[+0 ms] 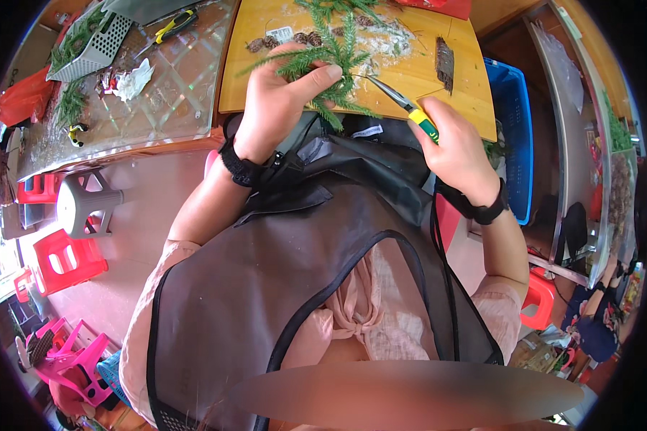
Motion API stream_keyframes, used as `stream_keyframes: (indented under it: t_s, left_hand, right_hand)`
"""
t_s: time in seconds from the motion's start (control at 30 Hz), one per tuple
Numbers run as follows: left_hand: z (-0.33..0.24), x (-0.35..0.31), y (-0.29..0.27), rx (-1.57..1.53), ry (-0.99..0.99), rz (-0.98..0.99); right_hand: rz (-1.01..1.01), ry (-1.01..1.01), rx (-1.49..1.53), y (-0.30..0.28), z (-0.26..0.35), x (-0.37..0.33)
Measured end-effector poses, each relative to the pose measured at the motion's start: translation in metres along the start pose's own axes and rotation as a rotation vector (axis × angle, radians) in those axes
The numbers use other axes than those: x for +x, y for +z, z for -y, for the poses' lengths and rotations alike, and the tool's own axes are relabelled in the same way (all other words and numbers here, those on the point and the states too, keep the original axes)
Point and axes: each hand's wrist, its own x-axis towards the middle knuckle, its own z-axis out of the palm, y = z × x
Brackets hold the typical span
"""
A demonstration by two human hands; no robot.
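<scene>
Over the near edge of the yellow wooden table (417,82), my left hand (284,97) pinches a green artificial pine sprig (345,61) between thumb and fingers. My right hand (453,147) is wrapped round the yellow and green handle of long-nose pliers (402,100). Their dark tips point left and reach the sprig beside my left thumb, close to a thin dark stem or wire. Whether the jaws grip it, I cannot tell. Behind the sprig lie several small brown pine cones (307,39), and white flakes (388,39) are scattered across the wood.
A strip of dark bark (444,65) lies on the table's right part. To the left, a glass-topped table (172,93) bears a grey basket of greenery (97,50) and yellow-black pliers (174,26). A blue crate (514,136) stands at right; red stools (68,262) are at lower left.
</scene>
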Motion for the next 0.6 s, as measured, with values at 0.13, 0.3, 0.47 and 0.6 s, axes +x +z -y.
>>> stream_keyframes:
  t_s: [0.13,0.3,0.47,0.6]
  left_hand:
    - [0.004,-0.001,-0.002,0.146,0.118,-0.019]
    - [-0.005,0.005,-0.006,-0.111,-0.073,0.037]
    - [-0.004,0.008,-0.01,-0.155,-0.11,0.059]
    - [-0.004,0.007,-0.009,-0.142,-0.149,0.036]
  right_hand:
    - [0.577,0.571,0.82,-0.017,0.002,0.008]
    - [0.164,0.1,0.253,-0.006,0.002,0.001]
    - [-0.093,-0.096,-0.129,-0.004,0.003,0.003]
    - [-0.108,-0.116,-0.221,-0.008,0.007,0.007]
